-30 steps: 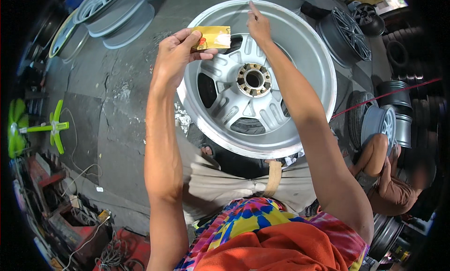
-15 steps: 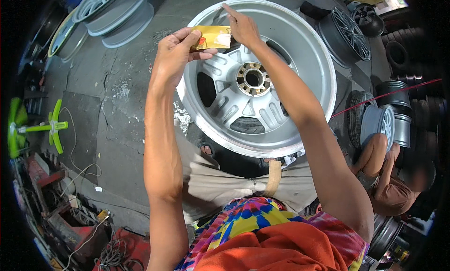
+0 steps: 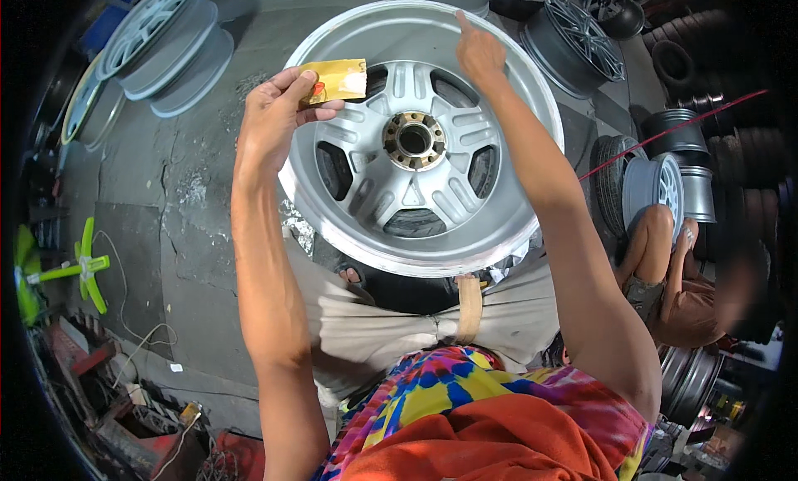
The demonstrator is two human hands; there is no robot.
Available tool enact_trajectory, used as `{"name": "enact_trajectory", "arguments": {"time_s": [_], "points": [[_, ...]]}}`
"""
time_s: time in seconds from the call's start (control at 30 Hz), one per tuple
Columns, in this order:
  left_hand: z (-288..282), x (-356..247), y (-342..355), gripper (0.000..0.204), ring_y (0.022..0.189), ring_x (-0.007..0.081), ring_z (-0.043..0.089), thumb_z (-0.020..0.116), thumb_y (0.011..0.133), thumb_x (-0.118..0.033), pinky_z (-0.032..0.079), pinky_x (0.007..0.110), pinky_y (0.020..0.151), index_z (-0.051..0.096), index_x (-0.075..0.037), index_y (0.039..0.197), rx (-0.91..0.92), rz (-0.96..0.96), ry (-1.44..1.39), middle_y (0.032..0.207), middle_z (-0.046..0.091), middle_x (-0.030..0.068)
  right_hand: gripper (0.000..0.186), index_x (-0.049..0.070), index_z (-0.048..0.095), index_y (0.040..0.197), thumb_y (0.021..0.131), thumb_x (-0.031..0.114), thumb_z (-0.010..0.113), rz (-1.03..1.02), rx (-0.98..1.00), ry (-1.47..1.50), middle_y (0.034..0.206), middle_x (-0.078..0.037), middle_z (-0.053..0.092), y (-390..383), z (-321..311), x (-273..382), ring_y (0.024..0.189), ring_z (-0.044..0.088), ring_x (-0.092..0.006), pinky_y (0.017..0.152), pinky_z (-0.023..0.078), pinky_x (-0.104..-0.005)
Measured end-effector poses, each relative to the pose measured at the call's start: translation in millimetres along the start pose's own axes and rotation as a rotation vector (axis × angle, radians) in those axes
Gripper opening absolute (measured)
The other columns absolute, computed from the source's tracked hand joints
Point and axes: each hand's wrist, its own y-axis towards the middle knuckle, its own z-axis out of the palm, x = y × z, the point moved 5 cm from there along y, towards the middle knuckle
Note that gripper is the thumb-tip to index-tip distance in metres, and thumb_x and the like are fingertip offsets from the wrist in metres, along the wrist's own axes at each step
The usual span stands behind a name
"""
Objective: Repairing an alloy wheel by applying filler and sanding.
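Note:
A large silver alloy wheel point(image 3: 378, 240), its face up, fills the middle, with a brass-coloured hub ring point(image 3: 414, 157) at its centre. My left hand point(image 3: 278, 103) grips a yellow piece of paper or packet point(image 3: 345, 80) with a red design, held over the wheel's upper-left part. Up at the top right of the same wheel, my right hand point(image 3: 480, 53) has its index finger stretched out onto the inner lip, with the other fingers loosely bent; I see nothing held in it.
Several rims point(image 3: 166, 40) stand at upper left, others point(image 3: 565, 44) at upper right. A co-worker point(image 3: 690, 298) squats at right beside a pale wheel point(image 3: 648, 194). A red line point(image 3: 690, 117) crosses the right side. A green fan point(image 3: 91, 265) and red machinery point(image 3: 83, 348) sit at left.
My right index finger has slid rightward along the rim's top after moving left earlier. The view has shifted, so the wheel appears farther left; my left hand still grips the yellow piece.

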Motion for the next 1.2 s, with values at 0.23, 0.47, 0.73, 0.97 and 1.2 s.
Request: {"name": "enact_trajectory", "arguments": {"time_s": [0.23, 0.47, 0.73, 0.97, 1.2], "points": [[8.0, 3.1, 3.5, 0.031, 0.076, 0.0165, 0.071, 0.06, 0.098, -0.016, 0.059, 0.023, 0.067, 0.06, 0.007, 0.119, 0.038, -0.004, -0.012, 0.099, 0.07, 0.0158, 0.055, 0.021, 0.047, 0.145, 0.09, 0.018, 0.05, 0.14, -0.009, -0.15, 0.085, -0.023, 0.071, -28.9, -13.2, -51.2, 0.078, 0.07, -0.0391, 0.07, 0.055, -0.0504], [13.3, 2.4, 3.8, 0.031, 0.075, 0.0165, 0.071, 0.06, 0.098, -0.018, 0.059, 0.025, 0.067, 0.062, 0.005, 0.119, 0.05, -0.002, 0.026, 0.098, 0.071, 0.0139, 0.061, 0.014, 0.043, 0.147, 0.087, 0.016, 0.055, 0.22, 0.037, -0.247, 0.085, -0.019, 0.072, -63.6, -26.6, -74.5, 0.078, 0.072, -0.0348, 0.069, 0.058, -0.0433], [18.7, 1.7, 1.5, 0.032, 0.075, 0.0169, 0.071, 0.06, 0.097, -0.017, 0.058, 0.025, 0.068, 0.061, 0.007, 0.12, 0.056, -0.013, 0.029, 0.098, 0.07, 0.0142, 0.059, 0.006, 0.044, 0.144, 0.087, 0.016, 0.055, 0.171, -0.046, -0.221, 0.084, -0.018, 0.072, -36.3, -13.9, -51.6, 0.076, 0.072, -0.0349, 0.068, 0.057, -0.044], [17.9, 2.7, 2.5, 0.033, 0.076, 0.0169, 0.071, 0.06, 0.098, -0.019, 0.057, 0.025, 0.069, 0.062, 0.007, 0.119, 0.059, -0.002, 0.038, 0.099, 0.07, 0.0139, 0.057, 0.007, 0.041, 0.146, 0.09, 0.015, 0.049, 0.262, -0.055, -0.141, 0.086, -0.024, 0.071, -55.9, -17.5, -63.8, 0.08, 0.071, -0.0396, 0.075, 0.055, -0.0502], [21.2, 2.6, 2.1, 0.032, 0.076, 0.0169, 0.071, 0.061, 0.097, -0.019, 0.057, 0.025, 0.069, 0.063, 0.005, 0.118, 0.078, -0.009, 0.059, 0.099, 0.07, 0.0124, 0.062, 0.001, 0.035, 0.147, 0.089, 0.013, 0.052, 0.283, -0.051, -0.003, 0.081, -0.026, 0.069, -79.2, -29.7, -51.8, 0.082, 0.07, -0.0421, 0.076, 0.053, -0.0507]]}}
